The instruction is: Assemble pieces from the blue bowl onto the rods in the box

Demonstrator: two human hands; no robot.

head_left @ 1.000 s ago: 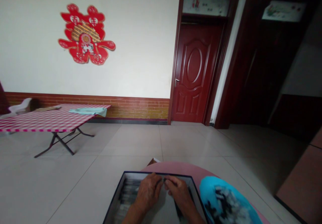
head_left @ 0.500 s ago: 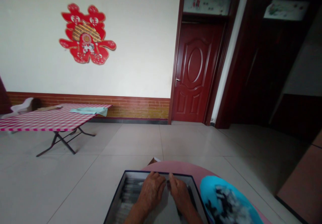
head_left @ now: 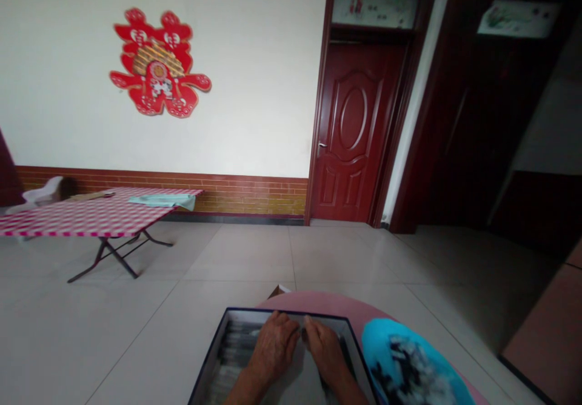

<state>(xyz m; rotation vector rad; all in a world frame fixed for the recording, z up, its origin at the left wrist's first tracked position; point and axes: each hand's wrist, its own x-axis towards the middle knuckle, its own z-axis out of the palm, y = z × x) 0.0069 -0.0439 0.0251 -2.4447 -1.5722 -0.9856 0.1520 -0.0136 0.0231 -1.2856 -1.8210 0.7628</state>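
Nearest to me, two bare hands are working over a shallow, dark-rimmed tray (head_left: 248, 314), and I am watching them remotely through the head camera. The left hand (head_left: 274, 345) is curling inward with its back facing up, its fingers bending narrow near the tray's far edge; the right hand (head_left: 324, 347) is facing it, its thumb and fingers also keeping a narrow shape. A small dark piece (head_left: 304, 333) is showing at the fingertips between the two hands, over the far half of the tray; it is looking too tiny for me to identify, and I cannot tell which hand is pinching it. Inside the tray, blurred greyish strips (head_left: 236, 341) are lying in rows along the left side. Just beside the tray on the right, a bright blue bowl (head_left: 375, 335) is holding a heap of black and whitish pieces (head_left: 411, 362). Tray and bowl are resting on a rounded pink desk (head_left: 327, 302). Farther off to the left, a folding table (head_left: 107, 248) is standing on the tiled floor (head_left: 250, 253), bearing a checked cover (head_left: 91, 217) and a pale green cloth (head_left: 163, 200). Farthest away, a red decoration (head_left: 159, 65) is hanging on the white wall (head_left: 254, 77), left of a dark red door (head_left: 352, 120).
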